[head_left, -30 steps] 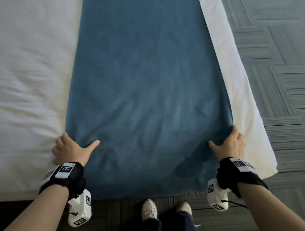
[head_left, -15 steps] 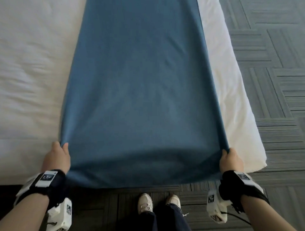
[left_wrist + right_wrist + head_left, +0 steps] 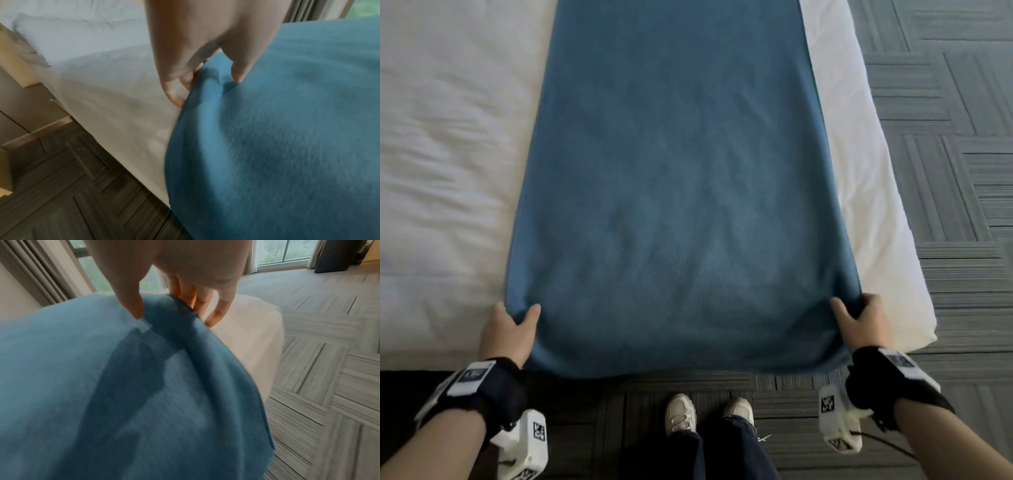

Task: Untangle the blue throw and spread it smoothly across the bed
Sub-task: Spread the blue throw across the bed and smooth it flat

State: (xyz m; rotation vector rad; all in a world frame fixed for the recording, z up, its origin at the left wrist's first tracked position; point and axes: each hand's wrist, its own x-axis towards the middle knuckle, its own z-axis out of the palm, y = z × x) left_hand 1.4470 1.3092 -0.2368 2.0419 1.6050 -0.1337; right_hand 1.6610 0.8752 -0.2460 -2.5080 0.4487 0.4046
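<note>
Hotel-style bedroom: white bed (image 3: 448, 171), curtains (image 3: 41, 272), carpet tiles (image 3: 945, 171).

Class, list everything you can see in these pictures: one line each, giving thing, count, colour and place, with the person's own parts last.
blue throw: one, blue, laid lengthwise along the bed, near end hanging over the edge
bed: one, white sheets, under the throw
pillow: one, white, at the bed's far end
carpet: grey, patterned tiles, beside the bed
curtains: beige, by the window
shoes: two, white, on the floor
left hand: pinching the throw's near left edge
right hand: pinching its near right edge
</note>
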